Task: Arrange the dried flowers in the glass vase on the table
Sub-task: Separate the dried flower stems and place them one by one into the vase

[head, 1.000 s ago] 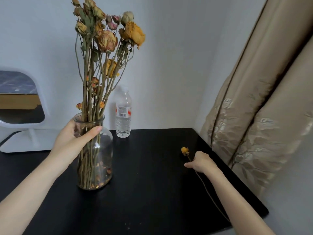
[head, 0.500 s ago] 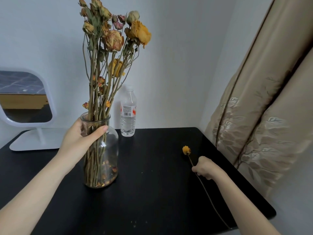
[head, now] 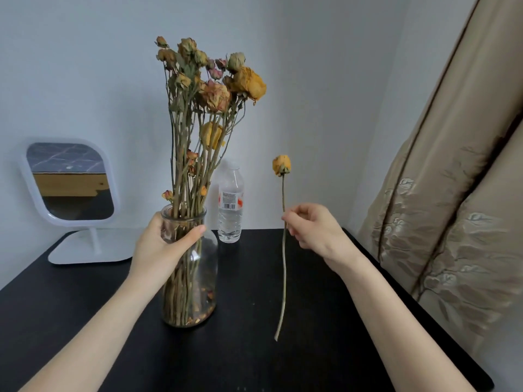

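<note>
A clear glass vase (head: 202, 278) stands on the black table (head: 249, 349), left of centre, filled with a tall bunch of dried roses (head: 209, 89). My left hand (head: 164, 244) grips the vase around its neck. My right hand (head: 317, 230) pinches the thin stem of a single dried yellow rose (head: 281, 164) and holds it upright above the table, to the right of the vase. The stem's lower end hangs free just above the tabletop.
A plastic water bottle (head: 230, 210) stands behind the vase by the wall. A white-framed mirror (head: 69, 182) on a flat stand sits at the back left. A beige curtain (head: 452, 193) hangs along the table's right edge.
My right hand has picked the yellow rose off the table and raised it upright, moving left toward the vase. My left hand has stayed on the vase's neck.
</note>
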The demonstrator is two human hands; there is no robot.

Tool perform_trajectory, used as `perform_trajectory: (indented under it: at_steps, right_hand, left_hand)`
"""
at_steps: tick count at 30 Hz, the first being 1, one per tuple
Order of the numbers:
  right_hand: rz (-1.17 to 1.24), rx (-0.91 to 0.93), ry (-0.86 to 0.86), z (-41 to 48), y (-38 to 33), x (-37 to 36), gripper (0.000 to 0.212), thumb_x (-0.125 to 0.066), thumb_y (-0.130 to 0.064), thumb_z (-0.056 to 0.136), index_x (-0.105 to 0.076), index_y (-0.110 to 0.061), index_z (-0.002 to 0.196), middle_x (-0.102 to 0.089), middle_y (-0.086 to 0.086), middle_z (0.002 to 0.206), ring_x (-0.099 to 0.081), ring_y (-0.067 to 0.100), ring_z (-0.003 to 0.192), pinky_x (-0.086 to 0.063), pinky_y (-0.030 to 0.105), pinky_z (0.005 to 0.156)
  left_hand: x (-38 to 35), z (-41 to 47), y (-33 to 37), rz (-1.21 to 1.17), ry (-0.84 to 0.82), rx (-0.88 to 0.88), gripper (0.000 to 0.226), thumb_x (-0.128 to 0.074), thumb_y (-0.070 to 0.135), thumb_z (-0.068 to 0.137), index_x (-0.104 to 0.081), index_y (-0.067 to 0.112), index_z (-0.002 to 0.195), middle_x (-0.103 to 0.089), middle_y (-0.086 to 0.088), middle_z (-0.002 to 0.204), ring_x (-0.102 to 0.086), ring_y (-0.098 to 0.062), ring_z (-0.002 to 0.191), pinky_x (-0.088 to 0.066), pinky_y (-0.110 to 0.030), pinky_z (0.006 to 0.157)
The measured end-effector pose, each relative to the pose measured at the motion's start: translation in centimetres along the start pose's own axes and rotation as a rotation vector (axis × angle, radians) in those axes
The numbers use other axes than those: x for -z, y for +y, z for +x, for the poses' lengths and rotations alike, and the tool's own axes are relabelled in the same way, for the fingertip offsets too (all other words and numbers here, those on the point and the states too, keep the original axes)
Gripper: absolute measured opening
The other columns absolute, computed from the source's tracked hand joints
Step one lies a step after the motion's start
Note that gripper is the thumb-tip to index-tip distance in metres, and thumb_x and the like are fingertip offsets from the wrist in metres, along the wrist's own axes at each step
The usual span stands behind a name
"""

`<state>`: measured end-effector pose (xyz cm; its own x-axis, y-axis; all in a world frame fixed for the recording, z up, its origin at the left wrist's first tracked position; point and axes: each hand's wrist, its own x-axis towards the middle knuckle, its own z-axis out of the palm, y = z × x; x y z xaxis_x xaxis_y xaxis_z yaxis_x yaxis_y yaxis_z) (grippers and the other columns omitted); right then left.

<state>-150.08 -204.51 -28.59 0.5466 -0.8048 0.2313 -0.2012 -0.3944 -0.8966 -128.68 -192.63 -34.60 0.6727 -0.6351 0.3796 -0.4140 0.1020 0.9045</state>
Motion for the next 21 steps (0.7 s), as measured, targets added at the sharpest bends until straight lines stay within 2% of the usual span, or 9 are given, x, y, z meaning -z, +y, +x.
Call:
perform_trajectory:
  at_steps: [5, 7, 9, 12, 15, 18, 21]
  right_hand:
    - [0.144, 0.189, 0.047, 0.2, -4.2, -1.5, 0.016, -0.053, -0.015, 0.092, -0.059, -0.015, 0.078, -0.048, -0.011, 0.051, -0.04, -0.001, 0.04, -0.031, 0.01, 0.04]
    - [0.207, 0.238, 0.068, 0.3, -5.4, -1.9, 0.018, -0.053, -0.013, 0.092, -0.058, -0.016, 0.076, -0.047, -0.012, 0.048, -0.039, 0.0, 0.04, -0.031, 0.012, 0.04]
    - [0.272, 0.288, 0.082, 0.4, -6.5, -2.3, 0.019, -0.053, -0.011, 0.092, -0.057, -0.018, 0.075, -0.047, -0.012, 0.047, -0.038, 0.001, 0.04, -0.031, 0.012, 0.04]
    - [0.325, 0.363, 0.095, 0.4, -7.7, -2.8, 0.02, -0.051, -0.008, 0.092, -0.058, -0.016, 0.076, -0.047, -0.012, 0.048, -0.039, 0.001, 0.041, -0.032, 0.013, 0.04]
    - [0.362, 0.412, 0.122, 0.6, -8.5, -3.1, 0.019, -0.051, -0.008, 0.093, -0.06, -0.016, 0.078, -0.046, -0.011, 0.05, -0.039, 0.002, 0.042, -0.032, 0.013, 0.041]
    - [0.392, 0.451, 0.149, 0.7, -9.1, -3.3, 0.019, -0.052, -0.009, 0.093, -0.06, -0.017, 0.077, -0.045, -0.004, 0.053, -0.039, 0.002, 0.043, -0.033, 0.014, 0.041]
    - [0.423, 0.484, 0.174, 0.8, -9.5, -3.5, 0.018, -0.052, -0.012, 0.094, -0.059, -0.018, 0.078, -0.044, -0.002, 0.055, -0.039, 0.002, 0.043, -0.033, 0.014, 0.041]
  left_hand:
    - [-0.7, -0.3, 1.0, 0.102, 0.134, -0.036, 0.063, -0.076, 0.056, 0.055, -0.047, 0.029, 0.104, -0.058, 0.019, 0.092, -0.055, 0.002, 0.086, -0.041, -0.016, 0.066]
    - [-1.1, -0.1, 1.2, 0.176, 0.168, -0.016, 0.068, -0.078, 0.058, 0.053, -0.044, 0.026, 0.102, -0.059, 0.009, 0.097, -0.056, -0.012, 0.095, -0.049, -0.032, 0.075]
    - [-1.6, -0.1, 1.4, 0.252, 0.213, 0.016, 0.072, -0.077, 0.06, 0.053, -0.043, 0.023, 0.103, -0.057, 0.003, 0.101, -0.053, -0.021, 0.104, -0.049, -0.046, 0.086]
    - [-1.9, -0.3, 1.7, 0.337, 0.267, 0.033, 0.08, -0.076, 0.063, 0.052, -0.046, 0.016, 0.109, -0.055, 0.002, 0.104, -0.048, -0.023, 0.108, -0.047, -0.049, 0.087]
    - [-1.2, 0.1, 1.4, 0.254, 0.122, 0.065, 0.083, -0.078, 0.062, 0.049, -0.046, 0.02, 0.113, -0.057, 0.003, 0.109, -0.05, -0.019, 0.11, -0.047, -0.045, 0.09]
    - [0.5, 0.4, 1.2, 0.003, -0.122, 0.135, 0.069, -0.081, 0.052, 0.051, -0.044, 0.036, 0.107, -0.057, 0.019, 0.101, -0.055, -0.005, 0.099, -0.045, -0.024, 0.08]
    - [1.4, 0.4, 0.6, -0.048, -0.245, 0.132, 0.055, -0.08, 0.041, 0.062, -0.046, 0.045, 0.106, -0.059, 0.023, 0.106, -0.055, -0.001, 0.101, -0.042, -0.024, 0.085]
